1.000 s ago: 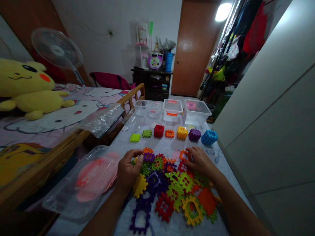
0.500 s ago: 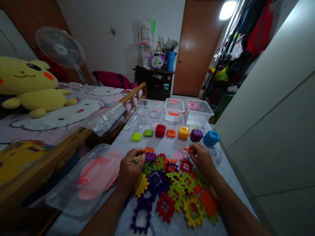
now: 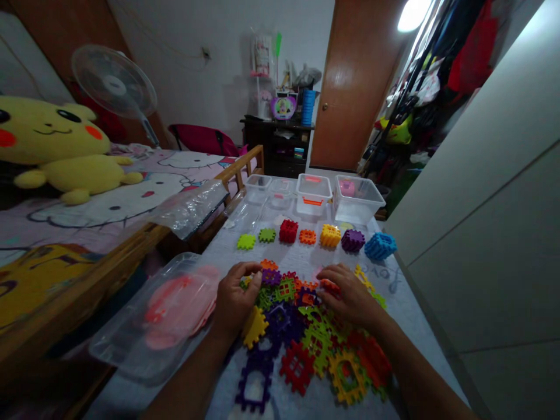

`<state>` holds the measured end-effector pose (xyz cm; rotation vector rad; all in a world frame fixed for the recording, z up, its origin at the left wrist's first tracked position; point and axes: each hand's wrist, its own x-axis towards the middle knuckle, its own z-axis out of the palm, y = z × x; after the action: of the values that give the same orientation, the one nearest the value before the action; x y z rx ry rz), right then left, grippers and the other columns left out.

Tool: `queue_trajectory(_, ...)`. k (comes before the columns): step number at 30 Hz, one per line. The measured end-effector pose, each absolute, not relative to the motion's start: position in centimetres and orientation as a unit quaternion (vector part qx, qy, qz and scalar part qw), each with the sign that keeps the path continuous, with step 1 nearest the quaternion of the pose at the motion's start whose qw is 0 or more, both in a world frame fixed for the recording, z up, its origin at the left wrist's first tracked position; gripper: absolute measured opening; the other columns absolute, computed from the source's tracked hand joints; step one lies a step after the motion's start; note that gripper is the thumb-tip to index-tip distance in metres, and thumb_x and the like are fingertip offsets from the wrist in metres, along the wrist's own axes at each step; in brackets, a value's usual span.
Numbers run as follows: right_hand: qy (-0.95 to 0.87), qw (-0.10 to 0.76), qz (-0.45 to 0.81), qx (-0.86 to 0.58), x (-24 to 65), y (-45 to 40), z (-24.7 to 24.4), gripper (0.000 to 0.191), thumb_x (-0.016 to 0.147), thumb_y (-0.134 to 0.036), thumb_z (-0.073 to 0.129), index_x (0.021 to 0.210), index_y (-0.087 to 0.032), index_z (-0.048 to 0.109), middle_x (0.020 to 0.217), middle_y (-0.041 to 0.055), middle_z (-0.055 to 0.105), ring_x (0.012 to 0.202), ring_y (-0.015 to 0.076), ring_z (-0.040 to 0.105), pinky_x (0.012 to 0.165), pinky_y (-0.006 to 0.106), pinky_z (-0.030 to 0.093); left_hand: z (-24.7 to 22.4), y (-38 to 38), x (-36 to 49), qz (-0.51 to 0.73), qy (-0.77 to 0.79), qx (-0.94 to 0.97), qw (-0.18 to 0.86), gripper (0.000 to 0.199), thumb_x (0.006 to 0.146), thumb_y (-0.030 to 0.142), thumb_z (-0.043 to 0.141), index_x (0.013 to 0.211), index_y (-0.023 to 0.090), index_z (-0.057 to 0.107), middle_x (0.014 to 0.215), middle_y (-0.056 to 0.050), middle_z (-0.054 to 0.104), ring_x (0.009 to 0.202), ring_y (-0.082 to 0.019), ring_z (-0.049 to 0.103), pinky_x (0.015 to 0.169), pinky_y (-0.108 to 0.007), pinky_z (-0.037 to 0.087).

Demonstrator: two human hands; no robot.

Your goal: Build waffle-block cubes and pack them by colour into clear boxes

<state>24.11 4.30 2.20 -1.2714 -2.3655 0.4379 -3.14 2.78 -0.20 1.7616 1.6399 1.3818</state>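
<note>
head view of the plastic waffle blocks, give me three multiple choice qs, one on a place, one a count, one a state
1. Where is the blue waffle-block cube?
A) inside a clear plastic tub
B) at the right end of the row beyond the pile
C) on the bed

2. How many pieces and cubes stand in that row?
A) four
B) five
C) seven

3. How does the right hand stand?
A) resting on the pile
B) raised high above the row
C) gripping the blue cube

1: B, it sits last, past the purple cube.
2: C, lime, green, red, orange, yellow, purple, blue.
3: A, it lies over an orange piece.
</note>
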Motion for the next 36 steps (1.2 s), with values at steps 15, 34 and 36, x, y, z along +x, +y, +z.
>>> queue_trajectory(15,-0.858,0.189,0.196,-0.435,23.2,4.3,1.6,0.022,0.080,-0.007,0.047,0.083,-0.021,0.064,0.084,0.0046,0.060,0.085,0.0197,0.056,0.079,0.033,0.045,-0.5,3.5,-2.3,0.348,0.616,0.695,0.131,0.031,0.089,0.021,0.043,0.115,0.017,0.060,0.120,-0.011,0.064,0.116,-0.023,0.054,0.106,-0.042,0.040)
queue_trajectory(34,-0.804,0.230,0.098,-0.539,28.8,6.0,-0.2,0.023,0.085,-0.027,0.054,0.103,-0.018,0.067,0.103,0.0111,0.068,0.097,0.0263,0.058,0.088,0.042,0.045,1.4,4.1,-1.5,0.135,0.633,0.751,0.134,0.039,0.092,0.021,0.038,0.128,0.025,0.053,0.135,-0.010,0.059,0.126,-0.027,0.051,0.110,-0.057,0.022)
queue_trajectory(36,-0.812,0.201,0.095,-0.539,28.4,5.8,-0.5,0.032,0.084,-0.032,0.059,0.112,-0.017,0.064,0.108,0.0124,0.067,0.102,0.0282,0.057,0.091,0.044,0.044,1.7,4.7,-1.6,0.115,0.630,0.758,0.123,0.042,0.091,0.016,0.035,0.128,0.025,0.053,0.133,-0.010,0.060,0.124,-0.027,0.052,0.108,-0.055,0.025)
